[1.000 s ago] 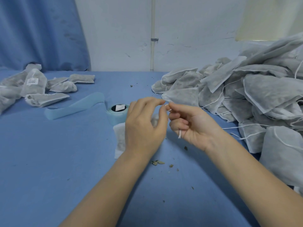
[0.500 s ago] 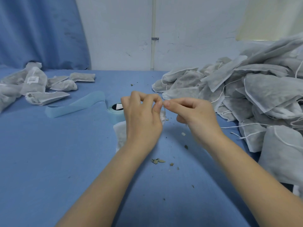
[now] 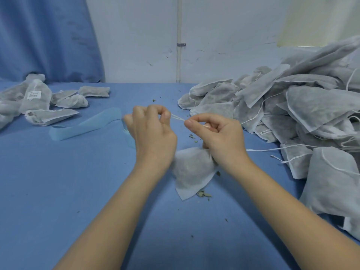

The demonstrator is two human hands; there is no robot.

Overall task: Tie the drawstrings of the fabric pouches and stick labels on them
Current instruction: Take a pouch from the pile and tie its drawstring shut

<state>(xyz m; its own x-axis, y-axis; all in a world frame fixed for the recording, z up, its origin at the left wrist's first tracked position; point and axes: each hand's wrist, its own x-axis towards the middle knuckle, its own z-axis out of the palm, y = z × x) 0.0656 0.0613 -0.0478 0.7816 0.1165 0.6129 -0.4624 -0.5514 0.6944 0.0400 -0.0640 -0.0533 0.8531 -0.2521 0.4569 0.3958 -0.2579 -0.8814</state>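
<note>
Curled fingers of the left hand [image 3: 153,133] and right hand [image 3: 220,137] pinch one white drawstring [image 3: 177,118], stretched taut between them. One pouch [image 3: 191,170] lies on the blue table [image 3: 58,191] just below the hands, its neck hidden behind the right hand. Farther left, one blue label strip [image 3: 85,125] is seen, its roll concealed; six or so pouches [image 3: 37,102] lie far left, and an uncountable heap [image 3: 292,106] is cut off at right.

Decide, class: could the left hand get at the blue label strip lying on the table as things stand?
Probably not yet: the left hand pinches the drawstring. The label strip lies just beside it, nothing between.
</note>
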